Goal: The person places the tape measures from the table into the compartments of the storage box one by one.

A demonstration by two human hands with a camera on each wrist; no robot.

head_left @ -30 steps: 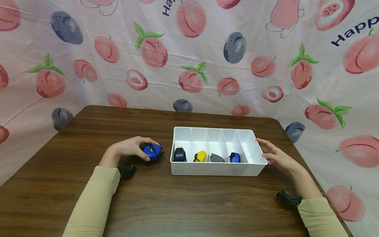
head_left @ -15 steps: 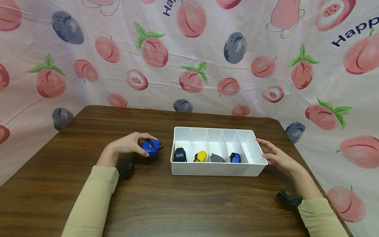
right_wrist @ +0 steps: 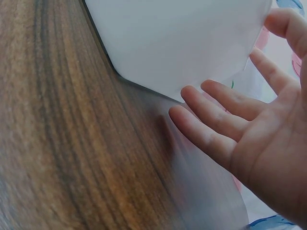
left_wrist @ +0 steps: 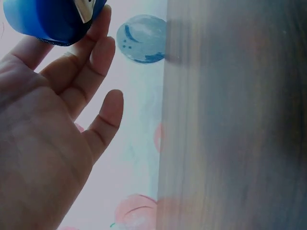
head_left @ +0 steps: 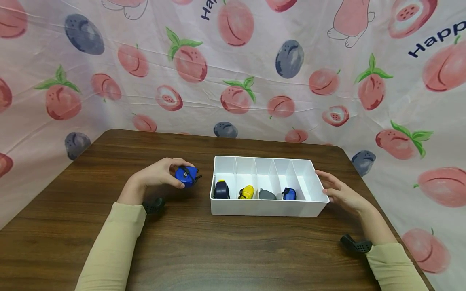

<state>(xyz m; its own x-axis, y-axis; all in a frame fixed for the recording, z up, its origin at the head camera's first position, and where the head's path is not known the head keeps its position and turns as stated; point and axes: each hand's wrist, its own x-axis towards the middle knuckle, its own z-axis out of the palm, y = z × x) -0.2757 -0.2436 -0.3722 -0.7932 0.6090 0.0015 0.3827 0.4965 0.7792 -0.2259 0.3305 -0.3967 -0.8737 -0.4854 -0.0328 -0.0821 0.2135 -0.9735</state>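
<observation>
My left hand (head_left: pixel 159 175) holds a blue tape measure (head_left: pixel 186 176) with a black strap between thumb and fingers, raised over the table left of the box. In the left wrist view the tape measure (left_wrist: pixel 53 21) shows a metal clip, and the little finger is free of it. My right hand (head_left: pixel 340 193) rests its fairly straight fingers against the right end of a white divided box (head_left: pixel 262 208). In the right wrist view those fingertips (right_wrist: pixel 189 93) touch the box's end wall (right_wrist: pixel 177 43).
From left to right, the box's compartments hold a dark navy item (head_left: pixel 221 190) with a yellow top, a yellow one (head_left: pixel 246 192), a grey one (head_left: pixel 267 194) and a blue one (head_left: pixel 289 194). A fruit-print cloth (head_left: pixel 255 93) hangs behind the wooden table (head_left: pixel 233 250).
My left hand has lifted the tape measure slightly, moving it up and away in the head view and turning it a little. The right hand and the box have stayed in place.
</observation>
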